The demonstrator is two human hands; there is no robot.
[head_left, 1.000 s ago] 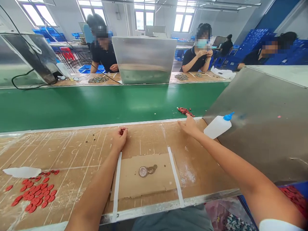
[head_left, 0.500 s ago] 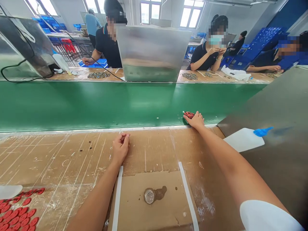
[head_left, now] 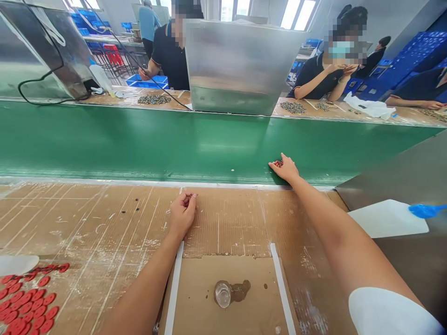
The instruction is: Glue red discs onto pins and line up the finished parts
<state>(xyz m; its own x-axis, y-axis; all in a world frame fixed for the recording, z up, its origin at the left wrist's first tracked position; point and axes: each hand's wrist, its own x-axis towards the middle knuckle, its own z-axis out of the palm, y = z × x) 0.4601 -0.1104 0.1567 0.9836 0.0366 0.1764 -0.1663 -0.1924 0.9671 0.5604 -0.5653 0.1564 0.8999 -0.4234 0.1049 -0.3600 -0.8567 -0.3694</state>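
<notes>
Red bits (head_left: 278,164) are bracketed on the green surface (head_left: 167,146) by the parted thumb and fingers of the right hand (head_left: 288,169), the left hand (head_left: 183,212) is curled over the brown worktop (head_left: 230,218), any contents hidden, and a small clear dish (head_left: 222,294) is set on taped cardboard (head_left: 199,272).

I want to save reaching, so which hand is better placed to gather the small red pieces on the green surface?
Probably the right hand: it is spread right at the small red pieces on the green surface. The left hand, curled over the brown worktop, is farther away.
</notes>
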